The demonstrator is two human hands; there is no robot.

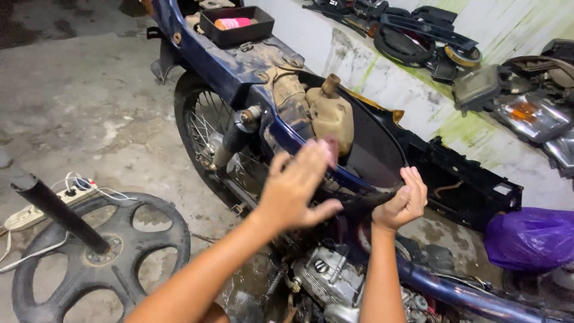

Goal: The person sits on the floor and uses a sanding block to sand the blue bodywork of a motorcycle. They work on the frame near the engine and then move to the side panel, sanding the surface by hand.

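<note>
Concrete floor (89, 96), grey, stained and damp-looking, fills the 9 to 12 o'clock part of the head view; a whitewashed wall ledge (382, 78) streaked with green runs from 12 to 3 o'clock.

Head view. A stripped motorcycle frame (227, 66), blue paint caked with dried mud, runs from 12 toward 5 o'clock. At centre sits a black under-seat tub (376, 149), smooth moulded plastic, with a tan, grimy tank (330, 113) at its 10 o'clock end. The left hand (296, 188) is spread open, palm toward the frame, fingers blurred, so contact cannot be told. The right hand (402, 203) is curled closed on the near rim of the tub. Below, at 6 o'clock, the engine (329, 281) shows ribbed grey metal. A spoked rear wheel (209, 137) stands at 10 o'clock of the hands.

A black cast wheel (89, 257) lies flat at 8 o'clock, a white power strip (36, 212) beside it. Loose black panels and lamps (526, 113) crowd the ledge; a purple bag (529, 239) lies at 4 o'clock.

Risk, as a judgement: thin plastic rim may crack if pulled one-sided; muddy surfaces invite a slip; sharp frame edges sit close to the knuckles.
</note>
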